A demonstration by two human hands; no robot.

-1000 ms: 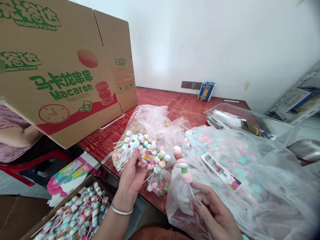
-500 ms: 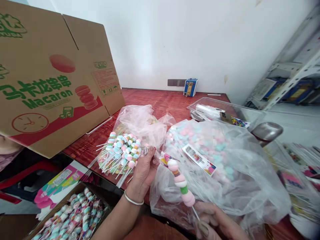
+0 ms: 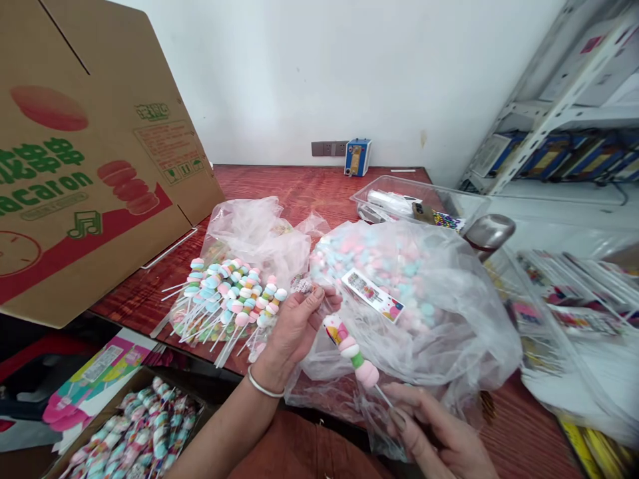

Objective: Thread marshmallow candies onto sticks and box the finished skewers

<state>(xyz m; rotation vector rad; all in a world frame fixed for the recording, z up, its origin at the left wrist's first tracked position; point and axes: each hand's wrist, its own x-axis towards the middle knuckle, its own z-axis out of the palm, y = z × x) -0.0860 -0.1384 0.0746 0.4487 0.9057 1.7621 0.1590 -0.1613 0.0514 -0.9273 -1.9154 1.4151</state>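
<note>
My left hand [image 3: 294, 326] is closed round the sticks of a fan of pastel candy skewers [image 3: 227, 296], held over the table's near edge. My right hand [image 3: 439, 436] pinches the white stick of a single candy skewer [image 3: 352, 349], whose pink, green and white pieces point up toward my left hand. Both hands work in front of a large clear bag of pink and blue candies [image 3: 409, 299] with a printed label on it.
A big "Macaron" cardboard carton [image 3: 74, 166] leans at the left. A smaller crumpled bag [image 3: 254, 233] lies behind the skewers. A clear plastic tray [image 3: 419, 203] stands at the back, flat packaging sheets [image 3: 564, 299] at right. A box of wrapped skewers [image 3: 134, 432] sits below.
The view has swung to the right. My right hand brought the single skewer lower and closer to my left hand, which still holds the bunch.
</note>
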